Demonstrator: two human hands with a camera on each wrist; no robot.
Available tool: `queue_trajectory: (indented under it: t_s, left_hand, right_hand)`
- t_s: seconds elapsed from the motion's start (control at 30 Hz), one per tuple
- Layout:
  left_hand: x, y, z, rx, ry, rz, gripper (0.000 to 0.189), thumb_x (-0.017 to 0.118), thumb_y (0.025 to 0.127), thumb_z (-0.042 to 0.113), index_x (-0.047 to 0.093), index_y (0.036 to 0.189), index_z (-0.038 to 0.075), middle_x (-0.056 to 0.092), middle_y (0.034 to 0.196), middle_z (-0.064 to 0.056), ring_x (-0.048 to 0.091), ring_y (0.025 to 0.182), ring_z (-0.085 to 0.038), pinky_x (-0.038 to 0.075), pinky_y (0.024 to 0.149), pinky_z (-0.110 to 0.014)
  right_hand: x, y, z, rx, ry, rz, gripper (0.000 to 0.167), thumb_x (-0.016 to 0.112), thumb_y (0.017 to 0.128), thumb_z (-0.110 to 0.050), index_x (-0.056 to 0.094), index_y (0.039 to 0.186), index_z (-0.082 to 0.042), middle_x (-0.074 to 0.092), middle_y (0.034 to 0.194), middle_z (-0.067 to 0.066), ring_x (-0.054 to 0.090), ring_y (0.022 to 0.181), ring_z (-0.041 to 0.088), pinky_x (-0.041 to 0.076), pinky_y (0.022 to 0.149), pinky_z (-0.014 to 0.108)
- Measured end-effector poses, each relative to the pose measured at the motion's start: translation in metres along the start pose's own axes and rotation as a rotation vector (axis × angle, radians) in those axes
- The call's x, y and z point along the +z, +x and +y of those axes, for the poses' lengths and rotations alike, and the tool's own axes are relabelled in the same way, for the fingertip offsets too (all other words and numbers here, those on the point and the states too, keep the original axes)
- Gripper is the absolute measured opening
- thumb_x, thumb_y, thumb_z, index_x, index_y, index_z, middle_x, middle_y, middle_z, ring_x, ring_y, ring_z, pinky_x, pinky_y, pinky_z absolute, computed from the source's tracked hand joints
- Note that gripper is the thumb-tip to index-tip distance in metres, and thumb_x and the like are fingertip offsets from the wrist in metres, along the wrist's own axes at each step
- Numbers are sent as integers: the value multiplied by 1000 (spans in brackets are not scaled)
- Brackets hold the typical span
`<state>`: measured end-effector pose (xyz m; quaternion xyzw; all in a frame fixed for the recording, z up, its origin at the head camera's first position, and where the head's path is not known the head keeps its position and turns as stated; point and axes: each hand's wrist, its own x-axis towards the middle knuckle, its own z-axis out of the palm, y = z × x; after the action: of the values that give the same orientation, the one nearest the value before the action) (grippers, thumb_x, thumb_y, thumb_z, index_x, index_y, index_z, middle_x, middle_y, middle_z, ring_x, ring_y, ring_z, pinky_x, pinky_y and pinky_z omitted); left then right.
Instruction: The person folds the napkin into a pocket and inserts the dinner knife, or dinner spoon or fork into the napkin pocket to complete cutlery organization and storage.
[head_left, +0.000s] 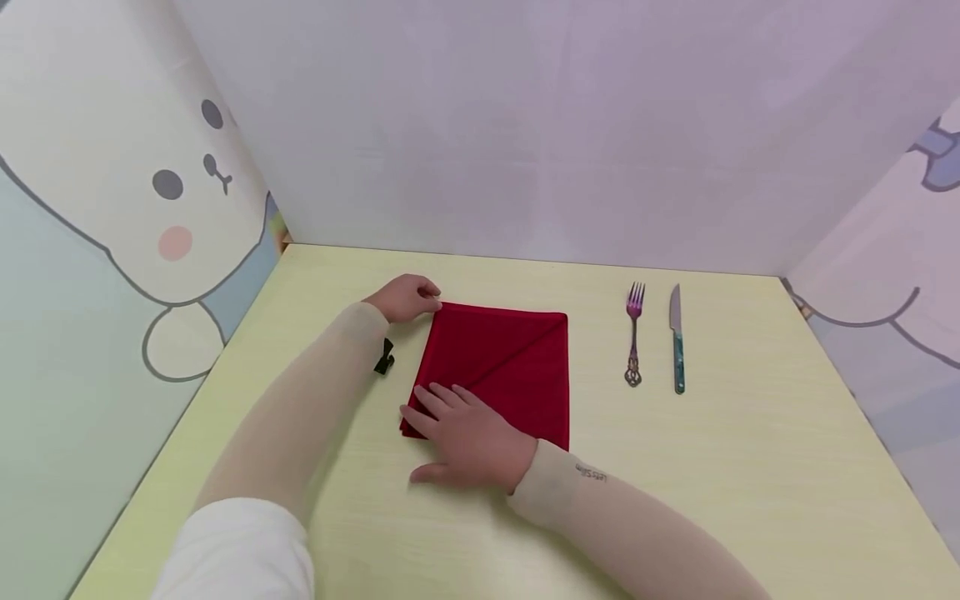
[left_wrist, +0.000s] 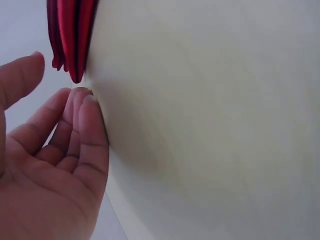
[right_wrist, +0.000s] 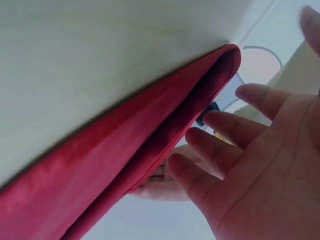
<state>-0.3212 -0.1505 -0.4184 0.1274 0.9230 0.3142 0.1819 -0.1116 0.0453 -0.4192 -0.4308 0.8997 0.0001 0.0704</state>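
A folded red cloth napkin (head_left: 517, 367) lies on the table in the head view, roughly square, with a diagonal crease line. At its far left corner is my left hand (head_left: 405, 298). In the left wrist view the thumb of that hand (left_wrist: 55, 165) stands apart from the loosely bent fingers, just beside the layered cloth edge (left_wrist: 75, 35), which is not pinched. My right hand (head_left: 476, 437) is spread, palm down, over the near left part of the napkin. The right wrist view shows its straight fingers (right_wrist: 200, 180) slightly apart from the raised fold (right_wrist: 125, 145).
A fork (head_left: 633, 333) with a purplish head lies right of the napkin. Farther right is a knife (head_left: 678, 350) with a teal handle. A small black object (head_left: 385, 358), perhaps a clip, sits beside the left forearm. A pale wall (head_left: 525, 150) rises behind the yellowish table (head_left: 750, 467).
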Motion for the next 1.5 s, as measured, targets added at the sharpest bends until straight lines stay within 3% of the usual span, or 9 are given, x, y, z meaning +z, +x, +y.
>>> queue_trajectory:
  t_s: [0.23, 0.37, 0.57, 0.73, 0.9, 1.1, 1.33, 1.5]
  left_hand:
    - [-2, 2, 6, -34, 39, -19, 37, 65, 102, 27, 66, 132, 6, 65, 130, -10, 60, 109, -26, 50, 95, -40]
    - [-2, 3, 9, -41, 70, -25, 31, 66, 101, 26, 70, 126, 7, 67, 122, -9, 59, 105, -25, 50, 92, -38]
    - [-3, 6, 8, -46, 90, -35, 24, 68, 100, 23, 74, 118, 7, 69, 114, -8, 56, 99, -23, 49, 85, -35]
    - [-3, 8, 5, -42, 85, -46, 24, 68, 100, 22, 73, 118, 8, 69, 115, -8, 56, 100, -24, 48, 86, -36]
    - [-2, 11, 5, -28, 74, -54, 24, 69, 100, 23, 72, 118, 9, 67, 117, -7, 55, 104, -24, 48, 90, -38]
    - [-2, 12, 9, -25, 89, -61, 22, 68, 100, 21, 70, 117, 8, 66, 116, -8, 55, 103, -25, 47, 89, -38]
    - [4, 15, 14, -52, 111, -60, 20, 69, 99, 22, 71, 113, 7, 66, 111, -8, 55, 97, -24, 48, 81, -35]
    - [6, 17, 14, -72, 108, -52, 16, 69, 97, 21, 71, 107, 9, 66, 106, -7, 55, 94, -24, 49, 78, -36]
  right_hand:
    - [-5, 7, -1, -76, -82, 46, 73, 67, 94, -60, 49, 153, -21, 46, 157, 5, 44, 143, 25, 35, 118, 37]
    - [-6, 14, -3, -123, -156, 66, 59, 71, 93, -53, 58, 141, -23, 56, 141, 0, 57, 122, 20, 46, 105, 33]
    - [-7, 29, -3, -194, -226, 60, 36, 68, 96, -33, 62, 131, -25, 60, 127, -5, 59, 105, 15, 49, 86, 28]
    - [-13, 43, 6, -240, -144, -24, 33, 67, 93, -24, 61, 126, -28, 54, 119, -7, 51, 97, 12, 47, 78, 24]
    - [-15, 51, 14, -260, -53, -77, 33, 66, 95, -20, 61, 126, -30, 49, 123, -8, 44, 98, 12, 44, 73, 21]
    - [-14, 58, 11, -280, -88, -57, 15, 59, 104, -21, 63, 116, -28, 51, 111, -7, 44, 90, 11, 42, 70, 20]
    - [-15, 65, 3, -266, -136, -102, 13, 63, 100, -14, 62, 108, -23, 50, 97, -6, 51, 72, 12, 45, 66, 21]
    - [-16, 64, 4, -285, -71, -112, 11, 62, 98, -13, 63, 104, -22, 49, 93, -6, 52, 69, 12, 43, 65, 21]
